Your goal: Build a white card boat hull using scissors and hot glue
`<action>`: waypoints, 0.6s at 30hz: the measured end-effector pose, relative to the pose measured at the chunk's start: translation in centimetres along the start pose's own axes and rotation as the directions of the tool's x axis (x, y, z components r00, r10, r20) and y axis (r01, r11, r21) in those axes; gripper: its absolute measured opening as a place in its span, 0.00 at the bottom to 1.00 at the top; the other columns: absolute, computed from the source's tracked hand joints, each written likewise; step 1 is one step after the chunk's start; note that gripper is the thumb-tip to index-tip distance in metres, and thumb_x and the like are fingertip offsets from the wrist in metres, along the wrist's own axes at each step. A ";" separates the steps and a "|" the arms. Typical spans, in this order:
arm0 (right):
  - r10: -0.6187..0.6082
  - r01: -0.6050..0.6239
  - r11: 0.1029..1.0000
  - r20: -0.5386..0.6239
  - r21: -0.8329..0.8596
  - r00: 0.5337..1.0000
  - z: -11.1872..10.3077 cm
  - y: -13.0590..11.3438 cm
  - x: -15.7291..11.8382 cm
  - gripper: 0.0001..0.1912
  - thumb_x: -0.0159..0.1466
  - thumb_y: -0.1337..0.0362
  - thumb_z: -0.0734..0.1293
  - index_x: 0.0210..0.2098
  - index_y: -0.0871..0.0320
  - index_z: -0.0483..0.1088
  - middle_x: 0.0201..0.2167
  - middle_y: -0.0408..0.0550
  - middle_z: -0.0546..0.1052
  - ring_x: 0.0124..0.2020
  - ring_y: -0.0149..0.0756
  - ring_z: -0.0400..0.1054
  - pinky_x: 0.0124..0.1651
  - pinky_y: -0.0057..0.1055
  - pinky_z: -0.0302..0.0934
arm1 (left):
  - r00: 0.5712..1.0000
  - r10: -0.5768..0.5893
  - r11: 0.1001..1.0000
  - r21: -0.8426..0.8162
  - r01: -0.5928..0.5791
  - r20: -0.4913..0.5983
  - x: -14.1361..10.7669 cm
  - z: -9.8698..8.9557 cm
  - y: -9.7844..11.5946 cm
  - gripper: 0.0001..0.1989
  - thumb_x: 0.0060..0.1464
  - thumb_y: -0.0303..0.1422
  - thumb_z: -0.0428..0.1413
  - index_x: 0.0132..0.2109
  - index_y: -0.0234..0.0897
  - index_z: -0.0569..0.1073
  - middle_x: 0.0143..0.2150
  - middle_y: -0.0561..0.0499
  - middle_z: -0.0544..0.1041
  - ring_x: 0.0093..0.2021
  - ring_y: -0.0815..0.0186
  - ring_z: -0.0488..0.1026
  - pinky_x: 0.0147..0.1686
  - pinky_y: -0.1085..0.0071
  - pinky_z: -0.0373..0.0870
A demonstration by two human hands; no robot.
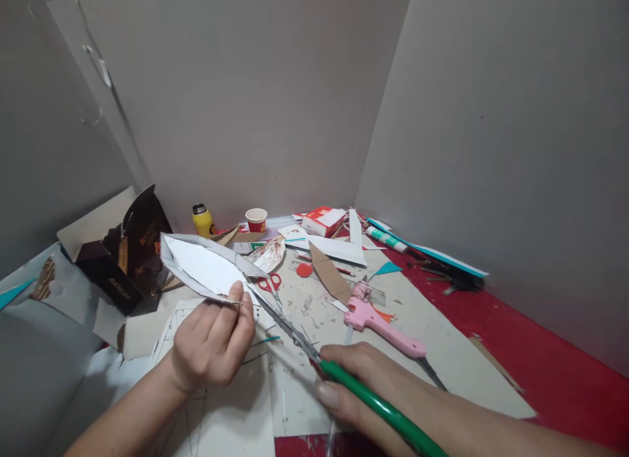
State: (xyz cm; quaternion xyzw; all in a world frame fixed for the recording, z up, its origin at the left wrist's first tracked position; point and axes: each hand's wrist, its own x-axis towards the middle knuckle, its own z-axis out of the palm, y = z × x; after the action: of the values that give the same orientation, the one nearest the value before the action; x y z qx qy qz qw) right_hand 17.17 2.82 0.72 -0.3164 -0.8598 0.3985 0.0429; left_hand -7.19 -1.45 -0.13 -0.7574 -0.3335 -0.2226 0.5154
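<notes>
My left hand [216, 336] pinches a leaf-shaped piece of white card [206, 267] near its lower right edge, thumb on top. The card has a grey border around a white middle and is raised over the table. In my right hand [361, 385] is a pair of scissors [295, 336] with green handles; the fingers are closed around the handles. Its long metal blades point up and left, and their tips reach the card's edge beside my left thumb. Whether the blades are parted there is hard to make out.
A pink glue gun [386, 327] lies right of centre, beside a brown cardboard leaf shape [328, 270]. Small red-handled scissors [269, 283] rest behind my hands. Farther back stand a yellow bottle [202, 221] and a paper cup [256, 220]. A dark torn box [122, 267] stands left; grey partitions [246, 103] rise behind.
</notes>
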 end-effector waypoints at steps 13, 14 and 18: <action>0.038 -0.038 0.999 -0.040 0.011 0.998 1.6 1.0 0.9 0.23 0.64 0.45 0.55 0.27 0.57 0.60 0.23 0.44 0.69 0.24 0.31 0.56 0.27 0.28 0.50 | 0.999 0.037 0.999 -0.006 -0.037 0.017 0.0 0.0 -0.1 0.07 0.54 0.17 0.55 0.39 0.21 0.76 0.37 0.26 0.81 0.25 0.56 0.79 0.21 0.65 0.72; 0.034 -0.033 0.999 -0.034 0.019 0.999 1.6 0.9 0.9 0.22 0.64 0.45 0.55 0.27 0.57 0.60 0.24 0.45 0.69 0.24 0.31 0.56 0.27 0.28 0.51 | 0.999 0.042 0.999 -0.008 -0.042 0.015 0.1 -0.1 -0.2 0.07 0.54 0.17 0.54 0.39 0.20 0.75 0.36 0.26 0.81 0.25 0.56 0.79 0.21 0.65 0.71; 0.034 -0.034 0.999 -0.001 0.020 0.999 1.1 0.3 0.8 0.21 0.63 0.46 0.56 0.28 0.57 0.61 0.27 0.47 0.70 0.26 0.33 0.59 0.29 0.29 0.52 | 0.998 0.056 0.998 -0.009 -0.056 0.003 0.3 -0.3 -0.5 0.07 0.54 0.17 0.54 0.39 0.20 0.75 0.35 0.26 0.81 0.26 0.55 0.79 0.21 0.66 0.71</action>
State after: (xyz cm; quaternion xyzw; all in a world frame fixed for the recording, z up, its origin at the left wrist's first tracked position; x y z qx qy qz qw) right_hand 16.34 2.66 -0.35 -0.3309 -0.8503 0.4074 0.0401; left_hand -7.38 -1.56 0.49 -0.7691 -0.3119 -0.2082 0.5175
